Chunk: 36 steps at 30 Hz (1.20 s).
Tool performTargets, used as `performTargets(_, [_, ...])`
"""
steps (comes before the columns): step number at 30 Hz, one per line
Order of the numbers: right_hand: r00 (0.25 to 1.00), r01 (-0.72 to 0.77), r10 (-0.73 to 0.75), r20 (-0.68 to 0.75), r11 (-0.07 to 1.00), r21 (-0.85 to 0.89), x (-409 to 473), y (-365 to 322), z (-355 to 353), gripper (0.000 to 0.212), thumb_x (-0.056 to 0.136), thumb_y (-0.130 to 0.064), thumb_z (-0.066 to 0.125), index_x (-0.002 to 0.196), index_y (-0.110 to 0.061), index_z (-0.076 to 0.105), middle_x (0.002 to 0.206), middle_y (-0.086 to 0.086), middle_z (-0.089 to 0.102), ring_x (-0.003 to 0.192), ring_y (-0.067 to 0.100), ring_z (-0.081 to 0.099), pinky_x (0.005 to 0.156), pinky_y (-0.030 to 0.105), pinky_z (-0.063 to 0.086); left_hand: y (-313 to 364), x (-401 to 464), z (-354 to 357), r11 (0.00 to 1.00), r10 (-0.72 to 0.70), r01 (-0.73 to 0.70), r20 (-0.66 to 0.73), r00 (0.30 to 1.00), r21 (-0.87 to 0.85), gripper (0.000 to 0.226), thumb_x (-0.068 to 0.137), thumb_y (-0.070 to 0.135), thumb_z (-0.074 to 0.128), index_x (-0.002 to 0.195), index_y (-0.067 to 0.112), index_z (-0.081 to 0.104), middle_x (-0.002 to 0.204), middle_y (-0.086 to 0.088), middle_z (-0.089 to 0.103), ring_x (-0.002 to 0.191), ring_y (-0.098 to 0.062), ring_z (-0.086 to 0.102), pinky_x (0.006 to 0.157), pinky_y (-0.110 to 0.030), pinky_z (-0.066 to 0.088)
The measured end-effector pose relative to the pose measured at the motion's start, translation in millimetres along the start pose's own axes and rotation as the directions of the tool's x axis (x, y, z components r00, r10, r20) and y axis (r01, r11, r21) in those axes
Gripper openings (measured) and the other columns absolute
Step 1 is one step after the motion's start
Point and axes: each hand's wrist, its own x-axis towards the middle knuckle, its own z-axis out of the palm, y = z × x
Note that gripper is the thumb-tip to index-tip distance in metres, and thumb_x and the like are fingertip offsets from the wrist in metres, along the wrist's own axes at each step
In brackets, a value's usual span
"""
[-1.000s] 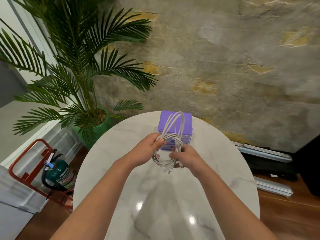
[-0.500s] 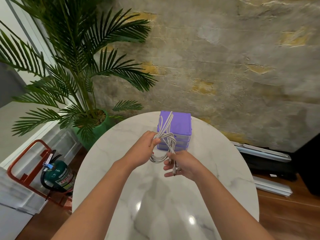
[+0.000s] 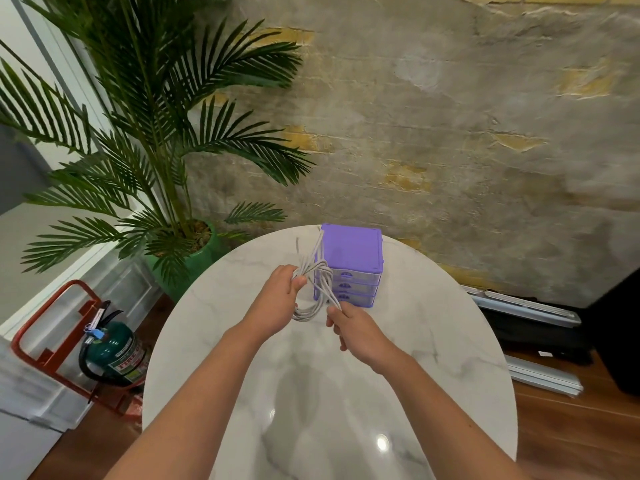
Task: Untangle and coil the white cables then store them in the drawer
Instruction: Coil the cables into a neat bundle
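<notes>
Head view: both bare forearms reach up from the bottom edge to the middle of the frame, over a round marble table (image 3: 433,341). The left hand (image 3: 277,303) grasps the coil (image 3: 317,289) of white cable, fingers and thumb curled round the bundle at its upper left side. The coil is held in the air at frame centre, just left of and partly in front of the purple drawer unit (image 3: 351,251); its top loops stand up past the unit's left edge, and its lower loop hangs down between the two hands. A few turns of cable are wrapped crosswise round the coil's middle. The right hand (image 3: 360,336) pinches a strand that runs down and right from those wraps, thumb and forefinger closed on it (the other fingers are curled under, and whether they touch the cable cannot be told).

The drawer unit sits near the table's far edge, three drawer fronts facing the camera, all pushed in. In the upper left stands a palm (image 3: 149,133) in a green pot. At lower left a green fire extinguisher (image 3: 114,351) rests in a red stand (image 3: 45,327) on the wood floor.
</notes>
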Motion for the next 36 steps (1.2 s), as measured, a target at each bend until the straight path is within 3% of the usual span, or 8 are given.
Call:
performTargets(5, [0.988, -0.094, 0.11, 0.105, 0.985, -0.147, -0.4, 17.1, -0.8, 0.027, 0.095, -0.032, 0.041, 0.077, -0.02, 0.057, 0.069, 0.001, 0.058, 0.062, 0.02, 0.051, 0.062, 0.033, 0.043, -1.5, 3.6, -14.2, 0.986, -0.104, 0.085, -0.127, 0.986, -0.144, 0.023, 0.104, 0.024, 0.037, 0.108, 0.008, 0.052, 0.104, -0.01, 0.049, 0.081, -0.014, 0.051, 0.054, -0.008, 0.046])
performTargets(10, [0.978, -0.166, 0.199, 0.057, 0.919, -0.357, 2.9, 20.6, -1.6, 0.032, 0.081, -0.028, 0.051, 0.11, -0.018, 0.062, 0.101, 0.004, 0.069, 0.08, 0.022, 0.064, 0.073, 0.029, 0.051, 2.6, -2.2, -19.1, 0.974, -0.111, 0.111, 0.012, 0.994, -0.198, 0.028, 0.104, 0.028, 0.037, 0.104, 0.007, 0.056, 0.084, -0.001, 0.053, 0.073, -0.014, 0.051, 0.083, -0.046, 0.052])
performTargets(13, [0.994, -0.097, 0.096, 0.048, 0.995, 0.017, 3.5, 6.4, 3.1, 0.047, 0.086, -0.01, 0.058, 0.126, -0.027, 0.039, 0.088, 0.001, 0.064, 0.074, 0.016, 0.062, 0.066, 0.017, 0.049, 8.6, -5.3, -16.5, 0.972, -0.082, 0.096, 0.072, 0.994, -0.216, 0.028, 0.103, 0.027, 0.038, 0.102, 0.007, 0.057, 0.081, -0.001, 0.052, 0.073, -0.016, 0.051, 0.083, -0.048, 0.052])
performTargets(17, [0.968, -0.227, 0.145, 0.204, 0.853, 0.47, 2.0, -6.1, 6.7, 0.006, 0.093, -0.008, 0.044, 0.089, -0.012, 0.047, 0.05, 0.002, 0.04, 0.041, 0.022, 0.046, 0.066, 0.044, 0.056, 10.2, -5.4, -13.9, 0.979, -0.066, 0.079, 0.072, 0.995, -0.189, 0.027, 0.103, 0.026, 0.038, 0.102, 0.007, 0.057, 0.08, 0.001, 0.051, 0.072, -0.015, 0.05, 0.078, -0.043, 0.052])
performTargets(20, [0.982, -0.19, 0.19, 0.023, 0.95, 0.247, 1.7, -10.3, 4.7, 0.03, 0.096, -0.041, 0.048, 0.089, -0.013, 0.058, 0.053, -0.002, 0.037, 0.044, 0.016, 0.037, 0.047, 0.027, 0.04, 7.4, -5.6, -12.6, 0.982, -0.081, 0.082, 0.013, 0.997, -0.168, 0.026, 0.104, 0.025, 0.036, 0.101, 0.007, 0.055, 0.081, 0.001, 0.051, 0.07, -0.012, 0.049, 0.076, -0.039, 0.05])
performTargets(28, [0.945, -0.01, -0.088, -0.314, 0.954, -0.299, -1.7, -5.1, 11.5, 0.048, 0.1, -0.053, 0.03, 0.098, -0.02, 0.066, 0.091, -0.001, 0.068, 0.086, 0.023, 0.061, 0.069, 0.034, 0.045, 1.9, 4.0, -11.0, 0.981, -0.171, 0.162, -0.077, 0.982, -0.109, 0.03, 0.105, 0.026, 0.032, 0.108, 0.005, 0.054, 0.103, -0.012, 0.055, 0.08, -0.016, 0.05, 0.064, -0.018, 0.039])
performTargets(33, [0.924, 0.119, -0.232, -0.304, 0.93, -0.348, -16.7, 12.7, 20.9, 0.037, 0.102, -0.048, 0.028, 0.082, -0.019, 0.04, 0.066, -0.003, 0.05, 0.067, 0.026, 0.05, 0.06, 0.036, 0.038, 3.3, 13.6, -24.1, 0.977, -0.19, 0.168, -0.187, 0.964, -0.128, 0.029, 0.105, 0.022, 0.031, 0.11, 0.003, 0.053, 0.106, -0.014, 0.052, 0.091, -0.021, 0.049, 0.048, -0.011, 0.037])
performTargets(36, [0.942, 0.147, -0.252, -0.222, 0.903, -0.404, -21.5, 31.3, 29.5, 0.034, 0.102, -0.045, 0.029, 0.082, -0.018, 0.036, 0.066, -0.002, 0.048, 0.067, 0.027, 0.05, 0.06, 0.036, 0.035, 7.4, 16.7, -32.3, 0.966, -0.215, 0.181, -0.182, 0.96, -0.186, 0.029, 0.105, 0.024, 0.031, 0.111, 0.005, 0.053, 0.107, -0.013, 0.053, 0.093, -0.023, 0.05, 0.062, -0.023, 0.05])
